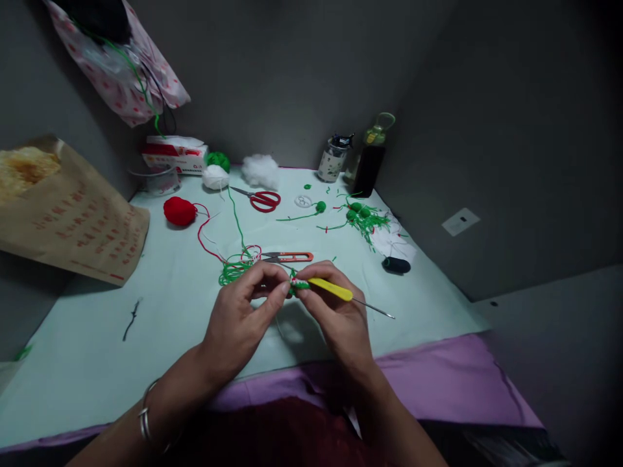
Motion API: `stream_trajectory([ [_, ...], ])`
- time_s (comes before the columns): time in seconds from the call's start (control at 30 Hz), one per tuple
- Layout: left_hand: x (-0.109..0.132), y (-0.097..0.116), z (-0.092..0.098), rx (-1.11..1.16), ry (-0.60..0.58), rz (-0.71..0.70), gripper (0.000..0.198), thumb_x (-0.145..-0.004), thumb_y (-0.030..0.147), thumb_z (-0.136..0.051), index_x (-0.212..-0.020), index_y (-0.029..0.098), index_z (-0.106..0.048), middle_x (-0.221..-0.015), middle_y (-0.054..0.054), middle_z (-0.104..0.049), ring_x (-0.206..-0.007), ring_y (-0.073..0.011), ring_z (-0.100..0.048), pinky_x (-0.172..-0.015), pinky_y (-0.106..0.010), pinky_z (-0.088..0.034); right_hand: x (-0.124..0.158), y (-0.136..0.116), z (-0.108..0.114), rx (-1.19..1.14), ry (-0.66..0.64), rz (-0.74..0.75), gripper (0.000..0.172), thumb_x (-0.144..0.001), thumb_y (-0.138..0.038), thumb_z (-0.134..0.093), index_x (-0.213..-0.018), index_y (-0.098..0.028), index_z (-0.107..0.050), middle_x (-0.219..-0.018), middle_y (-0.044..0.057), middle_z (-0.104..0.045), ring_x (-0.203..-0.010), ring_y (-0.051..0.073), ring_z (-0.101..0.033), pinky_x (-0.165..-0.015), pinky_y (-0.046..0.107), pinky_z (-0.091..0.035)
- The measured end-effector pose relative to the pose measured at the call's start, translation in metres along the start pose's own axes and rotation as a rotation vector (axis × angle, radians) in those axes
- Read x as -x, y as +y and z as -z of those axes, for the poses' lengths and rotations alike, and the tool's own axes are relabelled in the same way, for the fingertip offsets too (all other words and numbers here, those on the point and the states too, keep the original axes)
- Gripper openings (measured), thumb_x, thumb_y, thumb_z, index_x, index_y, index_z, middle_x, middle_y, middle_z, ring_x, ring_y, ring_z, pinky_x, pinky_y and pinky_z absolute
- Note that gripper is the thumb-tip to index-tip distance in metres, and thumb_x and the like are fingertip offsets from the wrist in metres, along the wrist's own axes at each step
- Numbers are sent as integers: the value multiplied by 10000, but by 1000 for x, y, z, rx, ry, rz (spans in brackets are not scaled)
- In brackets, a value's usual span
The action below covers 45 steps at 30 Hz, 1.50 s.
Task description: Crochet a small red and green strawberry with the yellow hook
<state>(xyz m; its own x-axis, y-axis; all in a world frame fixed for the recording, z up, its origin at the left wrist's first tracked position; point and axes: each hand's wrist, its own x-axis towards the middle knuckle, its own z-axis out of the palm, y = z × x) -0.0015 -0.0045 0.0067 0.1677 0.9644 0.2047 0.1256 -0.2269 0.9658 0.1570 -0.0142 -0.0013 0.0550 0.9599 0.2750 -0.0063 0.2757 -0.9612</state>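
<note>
Between both hands, above the near middle of the table, is a small crocheted piece point(298, 283) in green, white and red. My left hand point(246, 310) pinches its left side between thumb and fingers. My right hand point(339, 319) pinches its right side and also holds a crochet hook point(331, 288) with a yellow handle, its metal tip pointing out to the right. Just behind the left fingers lies a loose tangle of green yarn point(232, 274). Orange thread snips point(291, 257) rest on the cloth beyond the hands.
A red yarn ball point(180, 211), a white yarn ball point(215, 177), red-handled scissors point(264, 200) and white stuffing point(260, 170) lie farther back. Green crocheted balls point(357, 211) with yarn ends are at right, near a dark bottle point(370, 165). A paper bag point(82, 224) stands left.
</note>
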Motion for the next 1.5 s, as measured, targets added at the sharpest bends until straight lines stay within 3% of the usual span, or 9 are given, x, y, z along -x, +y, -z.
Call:
stream_trajectory([
  [0.23,1,-5,-2,-20,-18,-30,63,-928,258,-683,-924,214,-638,-879,9,-676,-806,-134,-663,-788,-257,-569,2,10,0,167,64,47,61,-905,-183,-685,-897,-238,-709,-870,-1,-687,-832,161,-647,-790,316,-508],
  [0.47,0,-13,1,-298,33,-403,121,-921,83,-636,-984,186,-635,-891,-1,-680,-820,-125,-675,-790,-250,-568,4,7,-4,361,53,256,92,-923,-137,-673,-925,-225,-699,-865,-6,-674,-817,140,-651,-748,283,-522],
  [0.57,1,-13,3,-339,71,-461,117,-923,79,-639,-979,178,-664,-874,-4,-709,-794,-121,-680,-759,-244,-555,5,6,-4,406,29,304,114,-940,-126,-655,-981,-223,-700,-909,9,-684,-857,142,-663,-781,286,-536],
  [0.7,2,-11,5,-185,73,-264,81,-927,135,-657,-965,193,-699,-876,5,-750,-784,-113,-709,-754,-213,-574,6,6,-2,386,5,316,151,-931,-121,-673,-1036,-225,-699,-953,17,-688,-894,142,-669,-803,287,-543],
  [0.87,1,-9,4,93,-22,12,75,-953,239,-634,-939,218,-704,-855,22,-752,-773,-109,-725,-737,-190,-592,6,7,-1,314,-1,250,141,-929,-124,-670,-999,-237,-715,-925,7,-693,-863,140,-672,-772,290,-542],
  [0.97,1,-10,-1,97,-18,14,32,-913,223,-671,-942,214,-678,-878,17,-733,-799,-113,-720,-735,-191,-595,6,9,-1,336,49,275,107,-930,-139,-675,-960,-234,-715,-875,-1,-689,-819,135,-664,-745,287,-537],
  [1.17,6,-10,-2,-110,49,-178,87,-904,132,-662,-937,211,-646,-846,36,-691,-766,-84,-678,-792,-185,-562,6,9,-3,408,55,352,109,-919,-120,-687,-961,-220,-705,-861,7,-693,-807,141,-668,-726,286,-544],
  [1.3,3,-9,5,74,28,-11,33,-930,187,-667,-914,216,-672,-804,39,-686,-733,-84,-657,-728,-171,-543,8,5,-2,416,-4,394,175,-920,-89,-682,-1031,-220,-715,-915,24,-721,-843,143,-680,-746,282,-558],
  [1.5,-2,-16,7,485,-147,151,39,-944,227,-683,-954,249,-713,-895,37,-673,-786,-85,-651,-742,-169,-559,9,2,3,381,-40,398,219,-928,-91,-679,-1078,-240,-735,-917,13,-708,-838,129,-669,-727,264,-561],
])
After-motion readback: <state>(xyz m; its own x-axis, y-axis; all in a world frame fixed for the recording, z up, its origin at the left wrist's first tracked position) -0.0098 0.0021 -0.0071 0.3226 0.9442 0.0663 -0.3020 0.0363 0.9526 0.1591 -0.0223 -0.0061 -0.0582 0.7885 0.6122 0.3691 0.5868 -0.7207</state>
